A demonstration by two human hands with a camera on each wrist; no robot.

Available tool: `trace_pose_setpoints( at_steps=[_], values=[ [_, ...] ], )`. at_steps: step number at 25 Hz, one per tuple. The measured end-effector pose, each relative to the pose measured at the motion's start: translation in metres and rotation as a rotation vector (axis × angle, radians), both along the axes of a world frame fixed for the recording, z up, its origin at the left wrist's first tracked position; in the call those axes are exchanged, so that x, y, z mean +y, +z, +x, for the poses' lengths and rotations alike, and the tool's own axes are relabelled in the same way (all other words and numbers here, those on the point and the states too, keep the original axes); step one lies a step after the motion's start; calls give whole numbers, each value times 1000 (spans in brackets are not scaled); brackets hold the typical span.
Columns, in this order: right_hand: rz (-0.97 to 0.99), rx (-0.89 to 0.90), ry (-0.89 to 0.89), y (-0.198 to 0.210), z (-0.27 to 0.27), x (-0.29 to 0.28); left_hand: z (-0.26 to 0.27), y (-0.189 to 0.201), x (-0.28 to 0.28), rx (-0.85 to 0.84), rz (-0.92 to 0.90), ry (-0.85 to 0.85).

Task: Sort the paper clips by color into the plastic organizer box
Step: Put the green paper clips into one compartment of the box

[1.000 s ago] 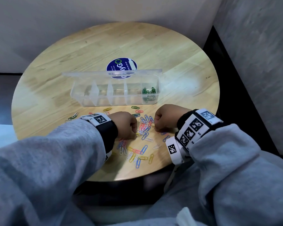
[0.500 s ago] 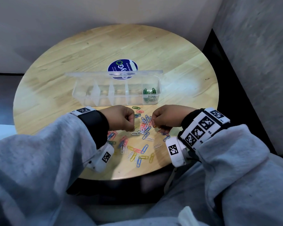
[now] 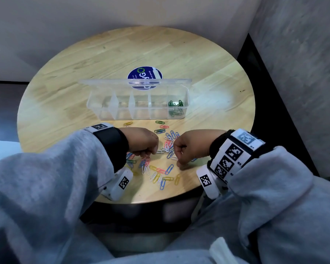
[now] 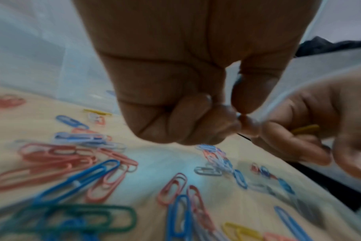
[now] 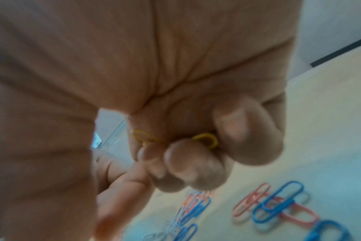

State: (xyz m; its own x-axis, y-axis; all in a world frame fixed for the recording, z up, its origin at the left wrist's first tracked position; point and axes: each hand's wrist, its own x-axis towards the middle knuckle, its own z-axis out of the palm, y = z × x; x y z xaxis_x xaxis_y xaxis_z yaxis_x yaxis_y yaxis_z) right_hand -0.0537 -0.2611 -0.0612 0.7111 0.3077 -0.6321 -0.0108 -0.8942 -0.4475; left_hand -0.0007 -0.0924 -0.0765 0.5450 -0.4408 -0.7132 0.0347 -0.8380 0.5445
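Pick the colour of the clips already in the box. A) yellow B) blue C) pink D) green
D: the only clips in the box are the green clips, in its rightmost compartment; the other compartments look empty.

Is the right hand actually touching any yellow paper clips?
Touching. The right wrist view shows the right hand with its fingers curled round yellow paper clips, whose loops poke out between them.

The paper clips (image 3: 161, 166) are blue, pink, yellow, green and white on a pale wood-grain worktop (image 3: 84, 92). Green clips (image 3: 175, 104) lie in the clear organizer box (image 3: 122, 111). The sleeves (image 3: 46, 178) are grey
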Motion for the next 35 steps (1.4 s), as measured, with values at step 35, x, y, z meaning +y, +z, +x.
trace_pose_setpoints(
  at_steps=[35],
  values=[
    [-74, -212, 231, -36, -8, 28, 7, 10, 22, 101, -175, 263]
  ],
)
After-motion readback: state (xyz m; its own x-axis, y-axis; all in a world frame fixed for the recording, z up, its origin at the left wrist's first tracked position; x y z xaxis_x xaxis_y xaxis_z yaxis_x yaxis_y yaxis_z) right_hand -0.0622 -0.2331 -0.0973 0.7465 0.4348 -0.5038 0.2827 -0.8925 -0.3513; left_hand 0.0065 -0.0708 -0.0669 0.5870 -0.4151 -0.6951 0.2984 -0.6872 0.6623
